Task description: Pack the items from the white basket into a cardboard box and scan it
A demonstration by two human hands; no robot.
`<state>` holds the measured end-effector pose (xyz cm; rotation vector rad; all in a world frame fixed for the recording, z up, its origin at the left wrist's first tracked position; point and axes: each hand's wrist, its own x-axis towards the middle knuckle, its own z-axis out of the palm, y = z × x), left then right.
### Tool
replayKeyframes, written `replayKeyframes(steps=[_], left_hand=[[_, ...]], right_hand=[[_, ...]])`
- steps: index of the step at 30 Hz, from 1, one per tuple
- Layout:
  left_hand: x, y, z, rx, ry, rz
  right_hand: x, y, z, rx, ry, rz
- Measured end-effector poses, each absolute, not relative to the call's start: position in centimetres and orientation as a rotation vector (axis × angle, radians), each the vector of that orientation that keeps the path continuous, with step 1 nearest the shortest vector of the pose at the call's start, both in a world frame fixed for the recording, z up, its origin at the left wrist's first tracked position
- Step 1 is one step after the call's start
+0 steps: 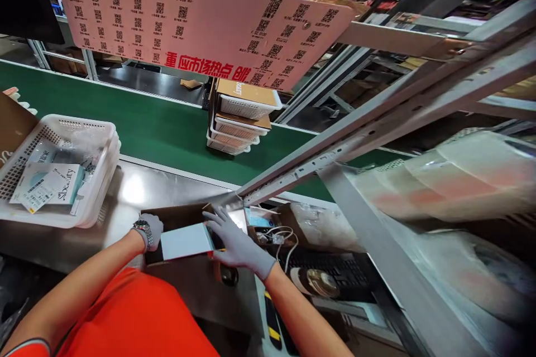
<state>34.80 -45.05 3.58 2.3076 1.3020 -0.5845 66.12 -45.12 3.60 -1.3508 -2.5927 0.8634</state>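
An open brown cardboard box (182, 215) stands on the metal bench in front of me. A plain white box (186, 241) lies at a slant in its opening. My left hand (153, 230), in a grey glove with a watch at the wrist, is closed over the cardboard box's left side; its fingertips are partly hidden. My right hand (238, 242), also gloved, is at the right end of the white box. Its fingers are stretched out and spread, with the thumb apart near the box's lower right corner. Whether it presses on the white box is unclear.
White baskets (106, 173) with small boxes stand at left on the metal bench (142, 184). Behind runs a green conveyor (163, 122) bearing stacked baskets (238, 136). A pink code board (226, 22) hangs above. A metal post (310, 162), keyboard (341, 268) and yellow-black cutter (272, 321) are at right.
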Motion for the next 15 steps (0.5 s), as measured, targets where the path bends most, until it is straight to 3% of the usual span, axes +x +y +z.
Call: replayKeyframes(steps=[4,11,15], left_hand=[[35.7,-46.5,4.6,2.318,1.152,-0.461],[38.6,-47.6,5.0,2.322,1.021,-0.677],[36.3,-48.0,7.3,2.389,1.074,-0.498]], right_hand=[[65.6,-44.9,5.4,-1.404,-2.793,0.67],[63.5,-46.7,5.5,-1.075,-2.963,0.587],[64.2,-45.9,3.9,-1.185,-2.716,0.47]])
